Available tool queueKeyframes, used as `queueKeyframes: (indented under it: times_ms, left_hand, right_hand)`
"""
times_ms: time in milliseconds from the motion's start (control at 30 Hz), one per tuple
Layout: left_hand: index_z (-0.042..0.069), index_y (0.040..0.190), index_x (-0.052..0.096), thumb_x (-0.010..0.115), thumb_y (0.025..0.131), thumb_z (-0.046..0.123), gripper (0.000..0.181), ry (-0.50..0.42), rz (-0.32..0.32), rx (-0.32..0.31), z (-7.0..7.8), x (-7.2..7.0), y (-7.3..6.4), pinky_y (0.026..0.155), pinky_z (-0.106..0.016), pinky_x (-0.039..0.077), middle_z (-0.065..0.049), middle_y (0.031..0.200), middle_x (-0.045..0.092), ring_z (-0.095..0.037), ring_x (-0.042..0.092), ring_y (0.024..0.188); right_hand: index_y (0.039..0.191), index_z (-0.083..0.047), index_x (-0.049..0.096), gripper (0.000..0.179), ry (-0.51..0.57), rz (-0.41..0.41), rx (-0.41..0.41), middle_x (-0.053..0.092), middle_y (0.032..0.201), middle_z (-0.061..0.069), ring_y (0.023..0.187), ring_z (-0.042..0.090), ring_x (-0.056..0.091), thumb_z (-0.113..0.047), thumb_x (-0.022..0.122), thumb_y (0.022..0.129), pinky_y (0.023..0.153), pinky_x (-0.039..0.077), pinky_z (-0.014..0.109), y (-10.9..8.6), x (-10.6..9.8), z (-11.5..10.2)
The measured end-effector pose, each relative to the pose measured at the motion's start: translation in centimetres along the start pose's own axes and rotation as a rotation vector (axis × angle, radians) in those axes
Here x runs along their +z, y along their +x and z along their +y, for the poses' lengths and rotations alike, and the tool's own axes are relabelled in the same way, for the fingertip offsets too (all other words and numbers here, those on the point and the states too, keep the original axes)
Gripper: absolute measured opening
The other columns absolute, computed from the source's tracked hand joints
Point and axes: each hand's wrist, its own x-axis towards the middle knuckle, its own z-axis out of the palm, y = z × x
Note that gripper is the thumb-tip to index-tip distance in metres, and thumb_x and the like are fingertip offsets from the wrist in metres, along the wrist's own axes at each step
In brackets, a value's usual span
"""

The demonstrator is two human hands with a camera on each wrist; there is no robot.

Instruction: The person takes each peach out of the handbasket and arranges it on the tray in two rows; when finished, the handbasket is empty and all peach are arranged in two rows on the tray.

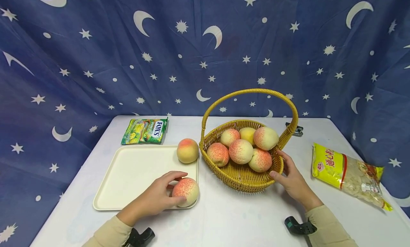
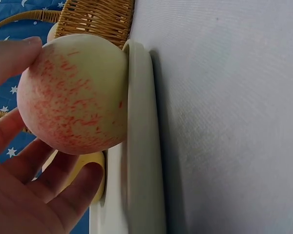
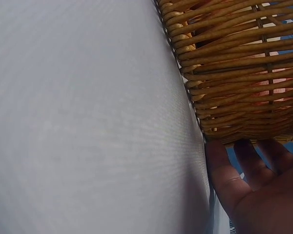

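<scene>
A peach, pale with red speckles, sits at the near right corner of a cream tray. My left hand holds this peach, thumb on one side and fingers curled about the other; the left wrist view shows the peach against the tray's rim. A second, yellow-orange peach lies at the tray's far right corner. Right of the tray stands a wicker basket with a tall handle and several peaches in it. My right hand grips the basket's right rim, fingertips against the wicker wall.
A green Fox's bag lies behind the tray. On the right is a yellow and clear pasta bag. A small dark object sits behind the basket handle. A blue curtain with moons and stars hangs behind the white table.
</scene>
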Motion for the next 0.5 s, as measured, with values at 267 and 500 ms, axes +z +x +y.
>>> queueKeyframes:
  times_ms: [267, 500]
  left_hand:
    - [-0.004, 0.136, 0.052, 0.082, 0.086, 0.018, 0.063, -0.109, -0.017, -0.027, 0.15, 0.04, 0.02, 0.088, -0.031, 0.055, -0.013, 0.130, 0.056, -0.034, 0.058, 0.117]
    - [-0.003, 0.134, 0.054, 0.081, 0.086, 0.019, 0.060, -0.115, -0.019, -0.022, 0.08, 0.14, 0.08, 0.089, -0.030, 0.054, -0.012, 0.131, 0.055, -0.031, 0.059, 0.115]
  right_hand:
    - [0.159, -0.005, 0.007, 0.082, 0.002, -0.003, 0.010, 0.016, 0.158, 0.034, 0.140, 0.055, 0.021, -0.012, 0.061, 0.098, 0.108, 0.015, 0.073, 0.00, -0.01, -0.04]
    - [0.159, -0.005, 0.007, 0.082, 0.007, -0.004, 0.010, 0.015, 0.158, 0.034, 0.141, 0.055, 0.019, -0.012, 0.062, 0.098, 0.108, 0.015, 0.073, -0.04, 0.00, -0.08]
